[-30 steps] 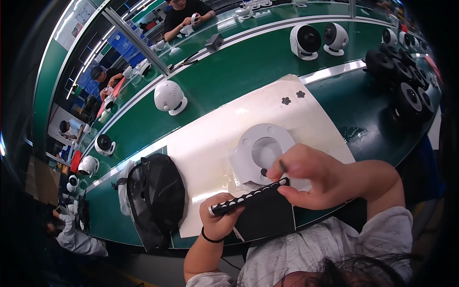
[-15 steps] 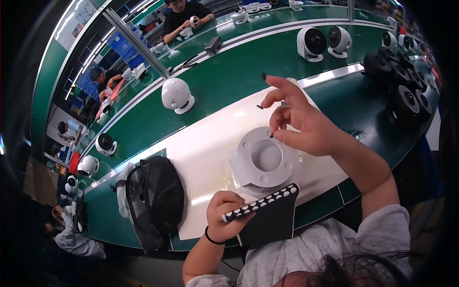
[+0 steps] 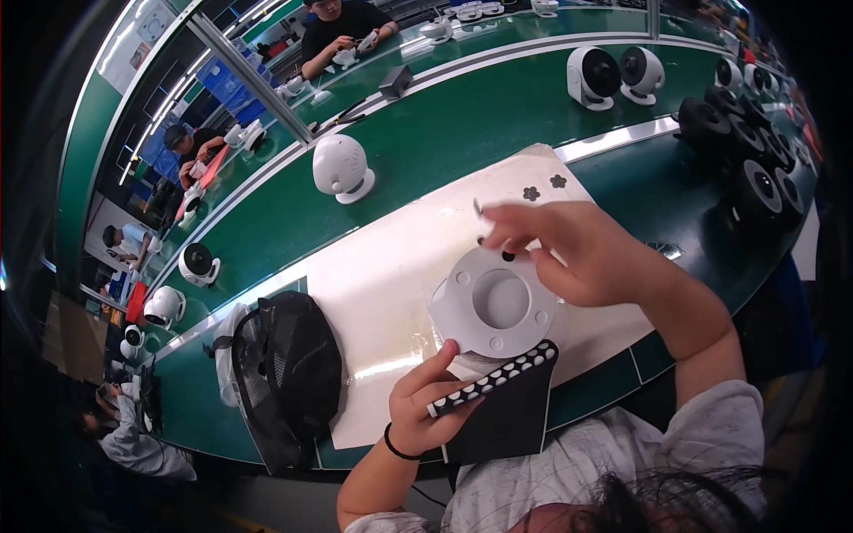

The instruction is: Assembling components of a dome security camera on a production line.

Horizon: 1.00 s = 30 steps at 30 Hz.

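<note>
Below my hands lies a white round base [image 3: 451,311] with a large central opening and small round recesses. In its top recess sits a black pad [image 3: 508,256]; the other visible recesses look pale. My right hand [image 3: 573,253] is bent over the base's upper right, somewhat blurred, with small black round pads [image 3: 482,241] on its fingertips. My left hand [image 3: 425,409] grips a black sheet [image 3: 498,431] whose folded upper edge carries rows of white dots. One left finger touches the base's lower left side.
The base rests on a white mat [image 3: 373,293]. Left of it is a black mesh bag [image 3: 298,373]. Two dark flower-shaped pieces [image 3: 531,193] lie at the mat's far right. Beyond stands a white fan [image 3: 344,169]; black round units [image 3: 760,195] crowd the right. Co-workers [image 3: 342,40] sit across the bench.
My right hand has come down and its fingers have bent. A black pad now sits in the base's top recess. My left hand has shifted up, one finger reaching the base.
</note>
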Available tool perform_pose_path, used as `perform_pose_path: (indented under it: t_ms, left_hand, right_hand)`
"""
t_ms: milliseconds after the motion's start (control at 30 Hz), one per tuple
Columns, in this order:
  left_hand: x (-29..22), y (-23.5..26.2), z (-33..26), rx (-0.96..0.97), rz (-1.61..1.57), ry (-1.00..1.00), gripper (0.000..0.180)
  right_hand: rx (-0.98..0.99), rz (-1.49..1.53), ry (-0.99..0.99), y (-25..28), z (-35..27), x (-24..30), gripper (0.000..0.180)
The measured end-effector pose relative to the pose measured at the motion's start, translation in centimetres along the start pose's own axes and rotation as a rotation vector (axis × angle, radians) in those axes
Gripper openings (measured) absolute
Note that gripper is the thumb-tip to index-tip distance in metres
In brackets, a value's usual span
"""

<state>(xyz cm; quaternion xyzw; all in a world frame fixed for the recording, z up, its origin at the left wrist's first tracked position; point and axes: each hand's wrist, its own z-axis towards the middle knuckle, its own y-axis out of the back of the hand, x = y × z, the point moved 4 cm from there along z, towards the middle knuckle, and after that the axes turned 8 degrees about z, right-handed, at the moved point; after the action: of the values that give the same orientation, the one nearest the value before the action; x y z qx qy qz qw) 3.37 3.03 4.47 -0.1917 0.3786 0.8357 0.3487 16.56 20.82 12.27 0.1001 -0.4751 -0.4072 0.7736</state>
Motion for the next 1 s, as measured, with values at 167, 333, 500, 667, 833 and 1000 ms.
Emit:
perform_pose_path:
  t_ms: [167,333,500,667,833,1000]
  left_hand:
    - [-0.2,0.5,-0.1,0.014,0.04,0.037,0.023]
    - [-0.6,0.7,-0.1,0.012,0.049,-0.012,0.028]
    - [-0.8,1.2,-0.6,0.014,0.062,-0.011,0.028]
    - [-0.9,1.6,-0.9,0.02,0.057,0.001,0.026]
    - [-1.2,1.7,-1.0,-0.006,0.059,-0.013,0.025]
    - [-1.4,1.8,-1.3,0.013,0.073,0.025,0.024]
  right_hand:
    - [-0.038,-0.139,0.087,-0.3,-0.4,2.4,0.069]
    - [-0.118,0.01,0.169,-1.7,1.1,1.8,0.063]
    - [0.163,0.379,-0.288,-3.8,3.2,1.5,0.064]
    - [0.189,0.292,-0.33,-4.2,3.3,2.1,0.062]
    - [0.227,-0.186,-0.175,-3.6,2.6,4.1,0.048]
    - [0.163,-0.307,0.007,-4.1,0.3,5.8,0.029]
